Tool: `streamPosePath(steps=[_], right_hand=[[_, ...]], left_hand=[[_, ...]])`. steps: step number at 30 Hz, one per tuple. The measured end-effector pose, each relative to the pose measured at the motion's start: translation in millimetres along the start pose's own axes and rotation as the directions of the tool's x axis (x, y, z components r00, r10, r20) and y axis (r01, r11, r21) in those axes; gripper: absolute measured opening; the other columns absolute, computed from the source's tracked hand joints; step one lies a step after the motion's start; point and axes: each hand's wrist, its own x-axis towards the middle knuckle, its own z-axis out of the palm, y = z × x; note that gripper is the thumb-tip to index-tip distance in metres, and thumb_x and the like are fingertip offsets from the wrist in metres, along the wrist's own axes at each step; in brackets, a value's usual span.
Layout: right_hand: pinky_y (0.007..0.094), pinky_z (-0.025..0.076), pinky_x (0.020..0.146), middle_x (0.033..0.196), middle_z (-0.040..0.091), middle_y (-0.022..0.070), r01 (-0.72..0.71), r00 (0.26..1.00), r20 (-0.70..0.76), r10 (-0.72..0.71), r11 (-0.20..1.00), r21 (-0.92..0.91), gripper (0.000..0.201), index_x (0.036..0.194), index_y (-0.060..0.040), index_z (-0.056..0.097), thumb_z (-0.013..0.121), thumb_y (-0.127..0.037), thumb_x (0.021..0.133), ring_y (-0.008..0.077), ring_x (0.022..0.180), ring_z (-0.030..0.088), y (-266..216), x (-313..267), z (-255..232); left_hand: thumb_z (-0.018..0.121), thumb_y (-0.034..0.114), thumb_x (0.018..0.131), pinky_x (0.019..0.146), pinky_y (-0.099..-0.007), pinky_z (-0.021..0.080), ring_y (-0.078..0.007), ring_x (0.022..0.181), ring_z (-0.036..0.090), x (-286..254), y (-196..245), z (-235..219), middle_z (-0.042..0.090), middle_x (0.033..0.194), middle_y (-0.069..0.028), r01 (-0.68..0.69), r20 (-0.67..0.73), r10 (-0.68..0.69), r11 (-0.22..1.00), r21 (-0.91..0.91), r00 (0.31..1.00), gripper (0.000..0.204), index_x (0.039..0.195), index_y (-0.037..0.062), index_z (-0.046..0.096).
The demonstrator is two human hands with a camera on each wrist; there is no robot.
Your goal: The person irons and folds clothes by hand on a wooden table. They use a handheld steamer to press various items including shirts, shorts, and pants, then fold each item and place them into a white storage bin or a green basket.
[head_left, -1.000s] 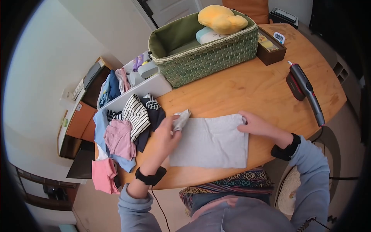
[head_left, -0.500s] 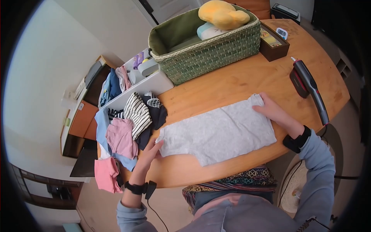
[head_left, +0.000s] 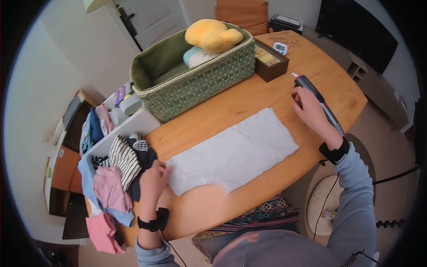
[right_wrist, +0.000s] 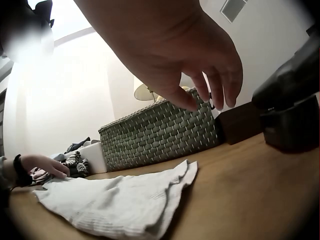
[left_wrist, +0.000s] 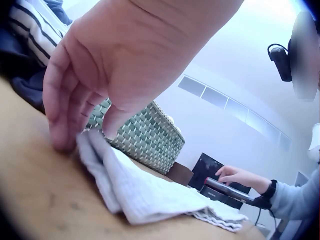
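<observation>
A light grey garment (head_left: 231,153), folded flat, lies on the wooden table in front of me. At its left end my left hand (head_left: 153,180) is lowered; the left wrist view shows fingertips down by the tabletop, with the thumb apart from them beside the cloth's corner (left_wrist: 92,142). Off to the right, my right hand (head_left: 311,111) hovers close by a dark grey and red handheld garment steamer (head_left: 332,118), overlapping it in the head view. The right wrist view has the right fingers loosely bent, holding nothing, with the steamer (right_wrist: 290,82) to their right.
A green woven basket (head_left: 200,91) with a yellow plush toy (head_left: 211,35) stands at the back, beside a brown box (head_left: 272,69) and small white clock (head_left: 280,48). Left of the garment lie a striped cloth (head_left: 124,162) and pink clothes (head_left: 111,189), next to a white bin (head_left: 147,124).
The garment, half folded over before, has been spread out longer. My right hand has left its right end and moved over to the steamer. The left hand stays at the left end. The head view has shifted.
</observation>
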Motion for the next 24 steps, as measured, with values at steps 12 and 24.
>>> streamPosePath(steps=[12, 24], right_hand=[[0.0405, 0.05, 0.071, 0.086, 0.062, 0.0228, -0.215, 0.976, -0.051, 0.212, 0.894, -0.393, 0.047, 0.106, 0.0031, 0.05, 0.071, -0.025, 0.074, 0.0337, 0.082, 0.064, 80, -11, -34], [0.0257, 0.046, 0.047, 0.063, 0.056, 0.0026, -0.703, 0.71, 0.458, 0.534, 0.51, 0.496, 0.021, 0.089, -0.0052, 0.056, 0.066, -0.023, 0.083, 0.0125, 0.05, 0.053, 70, -13, -46]], left_hand=[[0.075, 0.019, 0.075, 0.056, -0.023, 0.041, -0.0081, 0.061, 0.049, 40, -24, 2, 0.055, 0.07, -0.0008, -0.067, 0.223, 0.188, 0.885, -0.461, 0.957, 0.028, 0.09, 0.0024, 0.059], [0.065, 0.015, 0.085, 0.045, -0.0174, 0.031, -0.0015, 0.05, 0.04, 40, -29, 8, 0.046, 0.065, 0.007, 0.036, 0.238, 0.285, 0.569, -0.822, 0.929, 0.033, 0.116, 0.0091, 0.055]])
